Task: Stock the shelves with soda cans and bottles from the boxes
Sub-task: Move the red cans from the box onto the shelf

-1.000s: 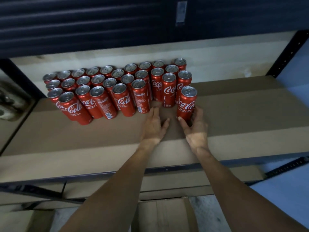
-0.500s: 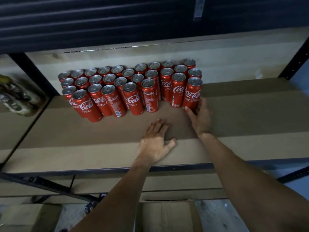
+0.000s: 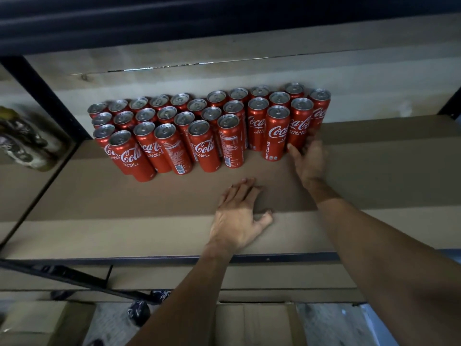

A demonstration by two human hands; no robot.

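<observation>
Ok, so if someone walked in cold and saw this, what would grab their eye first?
The tight block of red Coca-Cola cans standing at the back left of the cardboard-lined shelf. Next, the right hand touching the base of a can at the block's right end, while the left hand lies flat on the shelf nearer the front edge.

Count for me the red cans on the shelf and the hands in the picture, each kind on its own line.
Red aluminium soda cans: 28
Bare hands: 2 (left hand, right hand)
Total: 30
</observation>
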